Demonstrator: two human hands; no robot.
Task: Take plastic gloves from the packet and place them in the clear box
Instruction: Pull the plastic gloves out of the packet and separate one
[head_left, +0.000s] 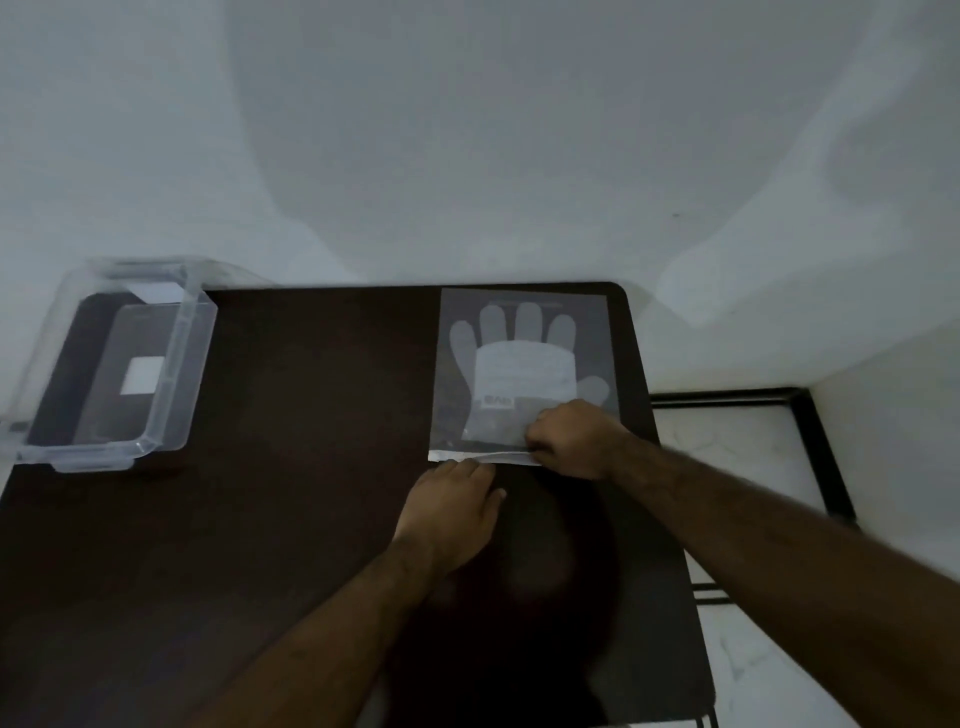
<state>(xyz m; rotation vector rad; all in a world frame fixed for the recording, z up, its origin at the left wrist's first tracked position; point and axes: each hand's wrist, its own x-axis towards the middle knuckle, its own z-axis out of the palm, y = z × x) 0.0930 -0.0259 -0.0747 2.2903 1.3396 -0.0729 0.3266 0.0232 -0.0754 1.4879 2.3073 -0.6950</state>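
Dimly lit, so print on the packet (524, 364) is unreadable; only a glove-shaped outline and a small blurred logo show. Flat glossy packet lies on the dark table (311, 415), right of centre, at the far edge. Right hand (574, 439) is clenched, pinching the packet's near edge. Left hand (452, 506) rests fingers loosely extended at that edge; grip unclear. Clear box (111, 364), rigid rounded plastic with white labels, sits upper left, partly off the table's corner.
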